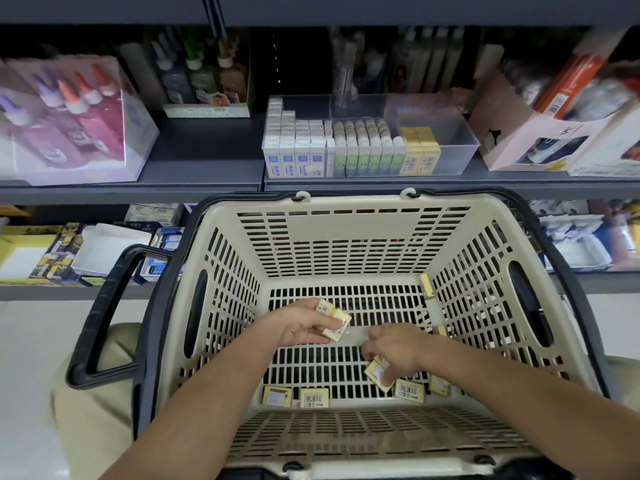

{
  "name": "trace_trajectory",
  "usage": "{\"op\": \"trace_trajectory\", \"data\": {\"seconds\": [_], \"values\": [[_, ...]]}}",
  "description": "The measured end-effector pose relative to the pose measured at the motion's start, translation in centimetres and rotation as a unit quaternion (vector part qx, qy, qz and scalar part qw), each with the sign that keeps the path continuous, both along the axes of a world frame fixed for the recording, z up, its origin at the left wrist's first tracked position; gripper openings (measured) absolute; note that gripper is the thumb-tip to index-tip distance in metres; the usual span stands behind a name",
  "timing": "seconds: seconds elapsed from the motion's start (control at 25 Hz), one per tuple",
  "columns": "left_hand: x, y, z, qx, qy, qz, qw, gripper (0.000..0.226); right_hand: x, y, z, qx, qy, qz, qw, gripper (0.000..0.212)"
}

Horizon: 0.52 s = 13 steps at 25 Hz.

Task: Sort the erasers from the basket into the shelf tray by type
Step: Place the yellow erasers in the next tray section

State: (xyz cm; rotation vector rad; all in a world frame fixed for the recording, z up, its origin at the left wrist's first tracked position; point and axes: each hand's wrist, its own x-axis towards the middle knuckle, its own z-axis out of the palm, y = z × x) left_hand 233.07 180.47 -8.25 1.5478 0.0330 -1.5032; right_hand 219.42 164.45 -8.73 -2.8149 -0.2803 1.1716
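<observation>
Step in hand: gathering yellow erasers from the basket (346, 202). The left hand (304, 323) gripped a stack of yellow erasers (333, 319), fingers curled round it. The right hand (394, 344) pinched a single eraser (379, 374) off the basket floor, with loose erasers (314, 398) lying nearby. Next move, judged: carrying them to the shelf tray (462, 143), into its yellow row (419, 152).

Both hands in basket (346, 233), left hand (304, 323) gripping yellow erasers (332, 323), right hand (394, 344) pinching one
</observation>
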Motion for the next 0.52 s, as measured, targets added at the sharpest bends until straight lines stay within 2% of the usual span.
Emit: {"op": "trace_trajectory", "data": {"seconds": [0.2, 0.32, 0.4, 0.44, 0.52], "values": [[-0.2, 0.0, 0.0, 0.001, 0.001, -0.009, 1.0, 0.037, -0.6, -0.2, -0.5, -0.016, -0.032, 0.075, 0.997, 0.069], [-0.2, 0.1, -0.1, 0.008, -0.006, -0.019, 1.0, 0.038, -0.9, -0.4, -0.5, 0.003, -0.05, 0.069, 0.996, 0.066], [-0.2, 0.1, -0.2, 0.014, -0.015, -0.02, 1.0, 0.04, -0.7, -0.2, -0.2, 0.046, -0.073, -0.007, 0.996, 0.06], [-0.2, 0.1, -0.2, 0.015, -0.022, -0.014, 1.0, 0.041, -0.3, -0.1, 0.2, 0.094, -0.075, -0.083, 0.989, 0.055], [0.0, 0.1, -0.3, 0.013, -0.034, 0.003, 0.999, 0.04, 1.0, -0.1, 1.3, 0.233, -0.068, -0.259, 0.935, 0.037]]}}
